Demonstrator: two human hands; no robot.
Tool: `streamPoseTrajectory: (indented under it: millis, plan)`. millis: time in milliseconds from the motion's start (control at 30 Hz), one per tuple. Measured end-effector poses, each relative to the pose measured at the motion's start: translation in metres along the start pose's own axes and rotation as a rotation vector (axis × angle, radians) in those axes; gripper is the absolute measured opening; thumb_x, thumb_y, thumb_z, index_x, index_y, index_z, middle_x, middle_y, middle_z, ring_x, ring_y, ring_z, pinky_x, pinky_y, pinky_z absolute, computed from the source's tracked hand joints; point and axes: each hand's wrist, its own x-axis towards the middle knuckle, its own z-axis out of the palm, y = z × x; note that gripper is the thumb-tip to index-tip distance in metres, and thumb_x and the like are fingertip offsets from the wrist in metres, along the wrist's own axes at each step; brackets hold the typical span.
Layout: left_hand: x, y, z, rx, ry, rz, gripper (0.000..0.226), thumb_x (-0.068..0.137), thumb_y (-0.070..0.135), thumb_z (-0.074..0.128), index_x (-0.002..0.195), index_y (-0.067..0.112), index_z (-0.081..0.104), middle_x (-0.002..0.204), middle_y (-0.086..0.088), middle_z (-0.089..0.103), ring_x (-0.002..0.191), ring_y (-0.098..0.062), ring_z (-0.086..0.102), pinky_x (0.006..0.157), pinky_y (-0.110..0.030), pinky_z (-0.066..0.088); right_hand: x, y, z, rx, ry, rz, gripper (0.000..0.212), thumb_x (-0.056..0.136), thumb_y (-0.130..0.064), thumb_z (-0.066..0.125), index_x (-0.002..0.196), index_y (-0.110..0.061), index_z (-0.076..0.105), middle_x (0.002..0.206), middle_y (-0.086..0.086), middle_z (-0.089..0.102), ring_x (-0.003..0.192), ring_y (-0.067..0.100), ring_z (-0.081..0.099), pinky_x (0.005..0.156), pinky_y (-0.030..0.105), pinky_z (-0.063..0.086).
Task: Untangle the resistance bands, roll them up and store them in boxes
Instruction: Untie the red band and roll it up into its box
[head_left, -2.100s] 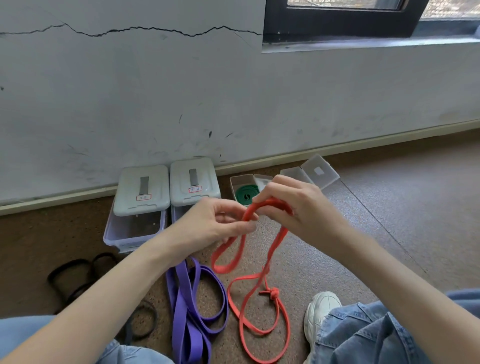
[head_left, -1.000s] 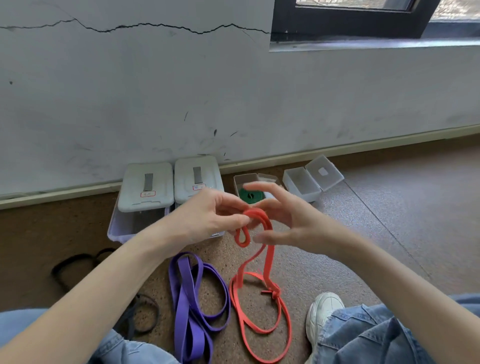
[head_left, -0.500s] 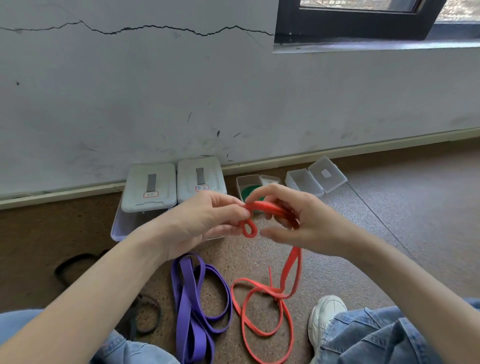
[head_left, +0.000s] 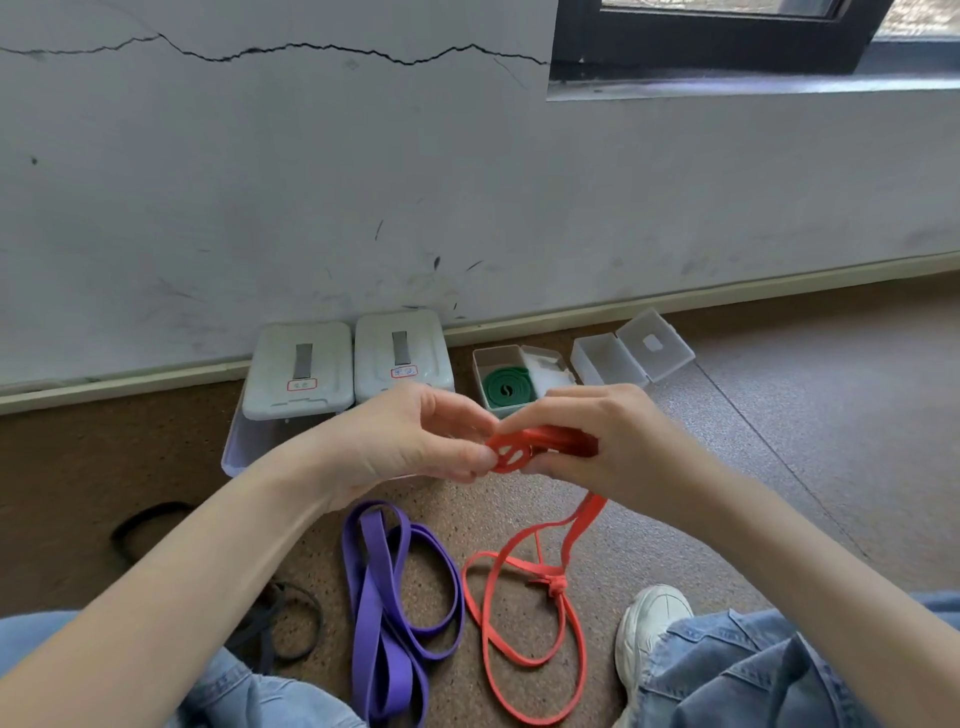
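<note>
Head cam: both hands are up over the floor working the red band (head_left: 522, 613). The left hand (head_left: 415, 441) pinches a small rolled coil at the band's end, and the right hand (head_left: 597, 436) has its fingers curled round the strap right beside it, so both grips are closed on the band. The rest trails down to the floor with a knot in it. A purple band (head_left: 387, 597) lies just left. By the wall, a green band (head_left: 506, 387) sits rolled in an open box (head_left: 485, 358), next to an empty open box (head_left: 605, 358) and two lidded ones.
</note>
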Motion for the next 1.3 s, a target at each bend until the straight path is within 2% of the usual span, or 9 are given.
streamPoseTrajectory:
  millis: [133,333,433,567,733,867,1000,1167,1300]
  plan:
    - [0.0,0.001,0.004,0.23,-0.062,-0.005,0.017,0.076,0.016,0.076,0.092,0.021,0.074,0.091,0.001,0.074,0.083,-0.005,0.067,0.07,-0.012,0.051,0.0,-0.004,0.004,-0.02,-0.102,0.005,0.027,0.081,-0.015,0.071,0.107,-0.02,0.071,0.091,0.001,0.068,0.079,0.013,0.064,0.071,0.031,0.051]
    - [0.005,-0.003,0.011,0.364,-0.021,0.06,0.011,0.073,0.017,0.079,0.082,0.021,0.074,0.071,0.003,0.07,0.066,-0.004,0.06,0.065,-0.015,0.049,0.001,-0.005,0.01,-0.059,-0.134,-0.047,0.028,0.083,-0.012,0.069,0.11,-0.019,0.07,0.087,0.005,0.066,0.075,0.019,0.063,0.068,0.038,0.051]
    - [0.004,-0.003,0.005,0.255,-0.008,0.094,0.012,0.073,0.017,0.078,0.085,0.019,0.075,0.078,-0.001,0.073,0.072,-0.01,0.065,0.07,-0.021,0.054,0.001,-0.002,0.008,0.068,-0.018,0.049,0.028,0.078,-0.009,0.073,0.106,-0.016,0.07,0.089,0.003,0.07,0.078,0.014,0.066,0.072,0.032,0.054]
    - [0.001,-0.001,-0.003,-0.151,0.041,0.175,0.024,0.065,0.024,0.074,0.088,0.021,0.077,0.09,-0.003,0.075,0.085,-0.01,0.069,0.07,-0.015,0.052,0.003,-0.006,-0.002,0.625,0.185,0.306,0.03,0.068,-0.016,0.075,0.087,-0.012,0.052,0.077,0.008,0.071,0.067,0.02,0.071,0.065,0.031,0.059]
    - [0.01,-0.006,0.009,-0.459,0.145,0.199,0.024,0.06,0.025,0.075,0.082,0.018,0.078,0.087,-0.002,0.075,0.083,-0.007,0.07,0.067,-0.012,0.051,0.006,-0.017,0.012,0.822,0.258,0.407,0.042,0.063,-0.02,0.071,0.092,0.002,0.051,0.084,0.016,0.073,0.076,0.027,0.072,0.072,0.037,0.059]
    - [0.013,-0.012,0.016,-0.428,0.158,0.22,0.02,0.065,0.023,0.073,0.084,0.016,0.077,0.087,-0.004,0.074,0.084,-0.011,0.07,0.07,-0.015,0.052,0.003,-0.016,0.023,0.859,0.287,0.473,0.036,0.071,-0.007,0.073,0.095,0.004,0.049,0.083,0.016,0.072,0.075,0.025,0.072,0.073,0.036,0.059]
    - [0.013,-0.011,0.012,-0.237,0.175,0.201,0.015,0.07,0.017,0.075,0.084,0.018,0.07,0.085,-0.005,0.073,0.081,-0.014,0.071,0.069,-0.019,0.054,0.001,-0.01,0.019,0.67,0.258,0.447,0.024,0.077,0.002,0.071,0.093,-0.008,0.056,0.079,0.01,0.071,0.073,0.026,0.069,0.072,0.036,0.058]
    - [0.013,-0.012,0.014,0.458,0.273,0.273,0.021,0.07,0.023,0.081,0.076,0.036,0.065,0.076,0.012,0.07,0.073,0.003,0.065,0.069,-0.01,0.048,0.0,-0.003,0.015,-0.02,0.096,0.191,0.028,0.083,-0.001,0.061,0.099,-0.022,0.07,0.084,0.001,0.061,0.067,0.005,0.05,0.063,0.02,0.042]
    - [0.01,-0.011,0.015,0.437,0.262,0.289,0.02,0.073,0.022,0.078,0.079,0.039,0.069,0.075,0.016,0.072,0.07,0.003,0.066,0.065,-0.008,0.046,0.0,-0.004,0.016,0.116,0.102,0.246,0.028,0.08,0.003,0.064,0.098,-0.017,0.07,0.085,0.0,0.066,0.076,0.01,0.061,0.072,0.026,0.052]
